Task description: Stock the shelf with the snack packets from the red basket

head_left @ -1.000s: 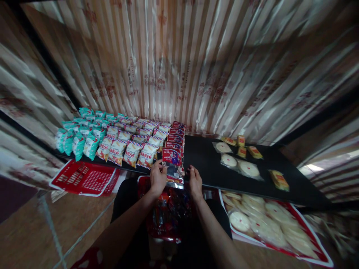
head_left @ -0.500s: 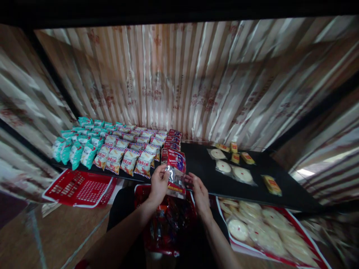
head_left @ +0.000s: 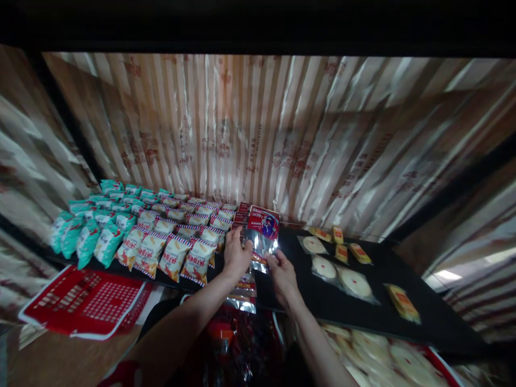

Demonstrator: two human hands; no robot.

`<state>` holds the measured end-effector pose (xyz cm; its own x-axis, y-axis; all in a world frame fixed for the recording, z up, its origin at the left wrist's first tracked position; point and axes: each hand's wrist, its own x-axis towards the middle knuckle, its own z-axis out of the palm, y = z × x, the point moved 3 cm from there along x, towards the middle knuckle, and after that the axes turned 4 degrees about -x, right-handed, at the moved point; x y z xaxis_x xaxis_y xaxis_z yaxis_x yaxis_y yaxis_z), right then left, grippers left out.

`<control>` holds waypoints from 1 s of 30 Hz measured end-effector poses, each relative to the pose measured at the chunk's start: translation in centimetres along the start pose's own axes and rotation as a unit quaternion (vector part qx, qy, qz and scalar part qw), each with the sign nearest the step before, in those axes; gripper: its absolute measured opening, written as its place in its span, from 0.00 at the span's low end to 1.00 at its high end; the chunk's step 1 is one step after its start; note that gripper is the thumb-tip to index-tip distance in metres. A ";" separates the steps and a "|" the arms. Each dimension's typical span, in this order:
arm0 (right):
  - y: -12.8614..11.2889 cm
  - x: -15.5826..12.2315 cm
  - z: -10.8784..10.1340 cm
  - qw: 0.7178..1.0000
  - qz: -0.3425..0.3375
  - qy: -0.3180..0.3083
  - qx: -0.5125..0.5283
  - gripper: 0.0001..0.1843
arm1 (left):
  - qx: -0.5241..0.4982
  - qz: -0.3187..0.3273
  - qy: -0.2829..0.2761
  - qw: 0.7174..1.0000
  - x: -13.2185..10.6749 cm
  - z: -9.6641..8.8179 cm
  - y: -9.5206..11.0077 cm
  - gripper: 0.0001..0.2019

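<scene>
A red and purple snack packet (head_left: 263, 230) with a silvery lower part is held up over the black shelf. My right hand (head_left: 283, 277) pinches its lower right corner between thumb and fingers. At its left edge is my left hand (head_left: 237, 251), thumb against the packet and fingers curled, partly hidden. Behind that hand stands a row of similar red packets (head_left: 243, 208). Another silvery packet (head_left: 244, 298) shows below my left wrist, at the shelf's front edge. Striped shrimp-snack bags (head_left: 175, 257) stand in rows just to the left.
Teal snack bags (head_left: 86, 242) fill the shelf's left end. Wrapped round flat cakes (head_left: 355, 282) and small yellow packs (head_left: 403, 302) lie on the black shelf (head_left: 300, 293) to the right. Below are a red basket (head_left: 92, 301) and a box of round cakes (head_left: 374, 349). A striped curtain hangs behind.
Both hands have carried the red packet forward and up, from above the basket at my lap to over the shelf beside the row. The view has shifted slightly.
</scene>
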<state>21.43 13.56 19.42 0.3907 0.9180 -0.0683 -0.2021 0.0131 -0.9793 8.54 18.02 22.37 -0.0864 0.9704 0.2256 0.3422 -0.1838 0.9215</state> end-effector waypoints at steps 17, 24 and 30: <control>2.4 17.5 2.7 0.938 -0.069 0.036 -0.337 0.15 | 0.201 0.116 -0.139 0.963 5.8 5.6 -2.0 0.25; 1.9 18.2 3.9 0.889 -0.073 0.054 -0.448 0.26 | 0.201 0.103 -0.152 0.962 6.8 6.0 -2.6 0.22; 1.6 17.9 5.0 0.830 -0.089 0.046 -0.549 0.18 | 0.184 0.088 -0.155 0.967 7.4 6.0 -3.2 0.21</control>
<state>23.61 31.96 17.58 0.4033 0.9055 0.1317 0.7867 -0.2696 -0.5554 12.41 26.71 19.24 0.2681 0.9398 0.2118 0.6403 -0.3380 0.6897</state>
